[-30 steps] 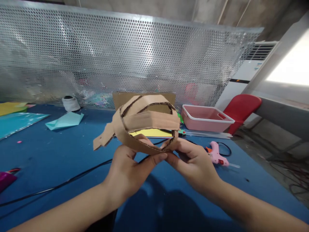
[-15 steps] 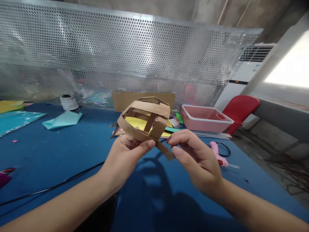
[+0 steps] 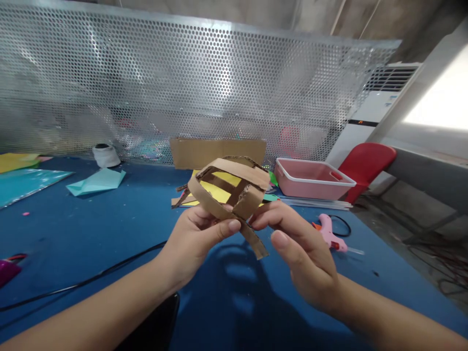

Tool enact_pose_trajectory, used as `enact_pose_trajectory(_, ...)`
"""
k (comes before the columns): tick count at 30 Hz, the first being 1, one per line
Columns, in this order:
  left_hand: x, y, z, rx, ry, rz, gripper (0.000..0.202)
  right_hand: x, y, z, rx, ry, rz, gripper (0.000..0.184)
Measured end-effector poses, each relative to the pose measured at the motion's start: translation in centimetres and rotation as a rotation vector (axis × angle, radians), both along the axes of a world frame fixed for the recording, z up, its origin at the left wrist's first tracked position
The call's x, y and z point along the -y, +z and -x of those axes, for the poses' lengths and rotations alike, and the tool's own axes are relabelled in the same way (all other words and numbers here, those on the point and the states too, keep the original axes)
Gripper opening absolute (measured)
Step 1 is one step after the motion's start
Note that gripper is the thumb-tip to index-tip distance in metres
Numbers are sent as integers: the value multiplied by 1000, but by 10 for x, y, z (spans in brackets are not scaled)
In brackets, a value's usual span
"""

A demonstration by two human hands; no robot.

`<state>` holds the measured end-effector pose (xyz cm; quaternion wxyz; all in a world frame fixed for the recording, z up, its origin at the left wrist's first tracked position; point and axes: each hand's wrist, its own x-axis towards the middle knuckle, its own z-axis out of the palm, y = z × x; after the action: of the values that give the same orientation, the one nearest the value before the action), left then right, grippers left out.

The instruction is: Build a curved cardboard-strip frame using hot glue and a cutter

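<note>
As the left hand (image 3: pixel 197 239) pinches the cardboard frame (image 3: pixel 243 170), likely mid-shaping, the spread right hand (image 3: pixel 303 243) should grasp the loose strip (image 3: pixel 255 240).

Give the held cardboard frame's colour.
The cardboard frame is light brown, shown in the head view.

Around the cardboard frame (image 3: pixel 243 170), paper (image 3: pixel 97 183) is placed at nine o'clock, a panel (image 3: pixel 219 151) behind at twelve, a basket (image 3: pixel 310 188) at three.
</note>
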<state>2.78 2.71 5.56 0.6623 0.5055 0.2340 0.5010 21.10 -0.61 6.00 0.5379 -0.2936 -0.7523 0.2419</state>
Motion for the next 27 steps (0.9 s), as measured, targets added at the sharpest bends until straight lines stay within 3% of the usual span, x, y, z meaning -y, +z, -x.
enact_pose_trajectory(6,2,5,-3,5,70,-41,18,1,3,4,44,-51,-7,7)
enact_pose_trajectory(12,6,8,-1,-145,87,-114,12,0,-1,6,66,-104,3,5)
enact_pose_trajectory(16,5,7,1,-221,41,-155,13,-1,-1,5,26,-103,122,3)
enact_pose_trajectory(22,3,7,1,-277,41,-194,21,-9,-1,8,-168,73,456,11)
enact_pose_trajectory(27,5,7,-2,-305,73,-122,26,-15,-12,13,-336,64,601,22)
